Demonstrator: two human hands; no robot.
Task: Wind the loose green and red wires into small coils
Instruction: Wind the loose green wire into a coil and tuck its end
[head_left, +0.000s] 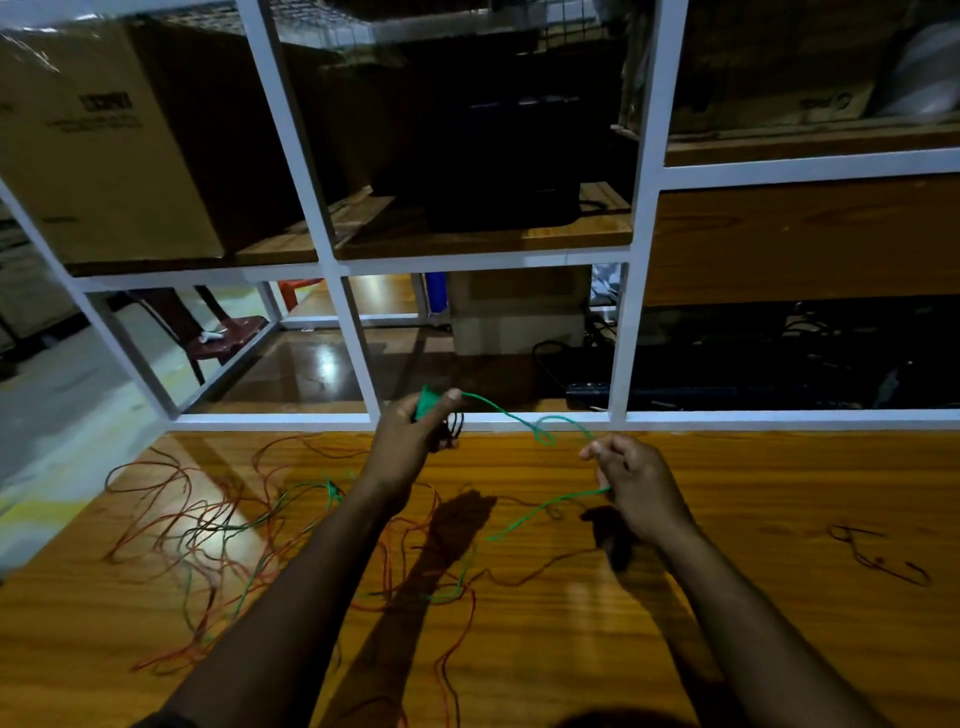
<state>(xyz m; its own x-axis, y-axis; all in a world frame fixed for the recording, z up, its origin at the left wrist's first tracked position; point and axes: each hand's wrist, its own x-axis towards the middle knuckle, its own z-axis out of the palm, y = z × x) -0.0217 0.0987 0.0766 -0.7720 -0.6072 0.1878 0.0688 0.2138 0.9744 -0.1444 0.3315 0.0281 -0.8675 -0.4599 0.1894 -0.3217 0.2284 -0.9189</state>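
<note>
Left hand (410, 436) raised over far edge of worktop (779, 519), grip pinching small green coil (427, 404) to anchor turns. Right hand (636, 480), grip pressed on green wire (519, 418), keeps feed taut. Red wires (171, 514) lie loose at left, uncoiled.

1. Tangled red wires (208, 530) cover the table's (753, 519) left half.
2. Right half mostly bare; one small wire scrap (878, 556) there.
3. White shelf frame (519, 418) blocks the far edge.
</note>
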